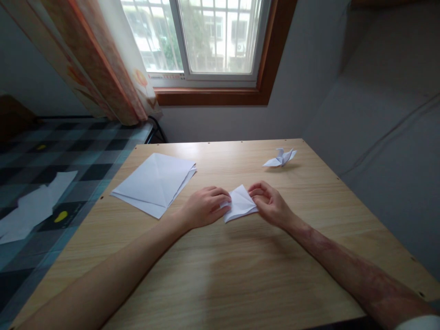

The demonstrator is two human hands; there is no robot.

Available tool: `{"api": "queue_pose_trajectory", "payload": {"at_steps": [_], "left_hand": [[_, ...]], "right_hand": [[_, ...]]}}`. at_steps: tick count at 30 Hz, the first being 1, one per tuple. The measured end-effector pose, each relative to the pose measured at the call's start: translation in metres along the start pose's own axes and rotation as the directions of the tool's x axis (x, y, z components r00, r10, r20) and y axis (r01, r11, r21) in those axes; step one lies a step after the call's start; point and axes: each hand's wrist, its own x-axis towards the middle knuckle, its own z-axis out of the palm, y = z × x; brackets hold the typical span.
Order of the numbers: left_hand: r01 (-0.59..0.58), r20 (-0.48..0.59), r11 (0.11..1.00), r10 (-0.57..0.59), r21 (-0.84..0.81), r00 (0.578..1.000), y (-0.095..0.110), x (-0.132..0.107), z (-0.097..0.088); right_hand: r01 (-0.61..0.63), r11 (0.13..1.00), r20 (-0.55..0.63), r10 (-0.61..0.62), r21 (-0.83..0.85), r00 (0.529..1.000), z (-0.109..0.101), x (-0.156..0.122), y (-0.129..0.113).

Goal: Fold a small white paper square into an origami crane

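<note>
- Folded paper at middle of bench
- Left hand clamped on its nine o'clock edge, right hand on three o'clock
- Paper bird toward one o'clock
- Stacked sheets toward ten o'clock

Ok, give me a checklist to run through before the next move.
1. Left hand holding the folded paper: ok, at its left end.
2. Right hand holding it too: ok, at its right corner.
3. Sheets apart from the left hand: ok.
4. Paper bird apart from the right hand: ok, farther back on the table.
5. Creases sharp: cannot tell, too small.
</note>
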Motion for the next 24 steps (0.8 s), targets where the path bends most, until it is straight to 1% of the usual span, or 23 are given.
{"api": "queue_pose_trajectory", "payload": {"at_steps": [2, 6, 7, 9, 11, 13, 15, 17, 20, 24], "left_hand": [[0.014, -0.012, 1.000, -0.014, 0.006, 1.000, 0.003, 0.000, -0.003], [0.045, -0.050, 0.998, -0.043, 0.044, 0.998, 0.009, 0.001, -0.006], [0.056, -0.059, 0.997, -0.053, 0.053, 0.997, 0.010, 0.001, -0.006], [0.083, -0.084, 0.994, -0.076, 0.075, 0.994, 0.013, 0.001, -0.004], [0.116, -0.122, 0.988, -0.103, 0.099, 0.987, 0.016, 0.001, -0.001], [0.149, -0.151, 0.983, -0.132, 0.111, 0.980, 0.019, 0.001, 0.001], [0.181, -0.168, 0.979, -0.163, 0.098, 0.972, 0.023, 0.001, 0.001], [0.211, -0.174, 0.974, -0.195, 0.078, 0.965, 0.028, 0.001, 0.000], [0.279, -0.168, 0.958, -0.265, 0.064, 0.950, 0.036, 0.003, -0.003], [0.412, -0.178, 0.911, -0.399, 0.038, 0.899, 0.047, 0.007, -0.005]], "right_hand": [[0.016, 1.000, 0.013, -0.016, -0.013, 1.000, 0.001, 0.001, -0.002], [0.006, 1.000, 0.048, -0.005, -0.025, 0.999, 0.002, 0.004, -0.003], [0.017, 0.999, 0.048, -0.015, -0.043, 0.999, 0.003, 0.004, -0.003], [0.080, 0.989, 0.049, -0.074, -0.126, 0.996, 0.004, 0.005, -0.004], [0.173, 0.948, 0.071, -0.160, -0.268, 0.985, 0.003, 0.004, -0.006], [0.266, 0.875, 0.118, -0.239, -0.405, 0.964, 0.003, 0.003, -0.008], [0.339, 0.802, 0.155, -0.303, -0.491, 0.940, 0.003, 0.002, -0.008], [0.389, 0.748, 0.185, -0.345, -0.538, 0.920, 0.003, 0.001, -0.008], [0.438, 0.691, 0.262, -0.351, -0.575, 0.899, 0.003, 0.000, -0.008], [0.474, 0.651, 0.361, -0.311, -0.593, 0.879, 0.004, -0.001, -0.011]]}}
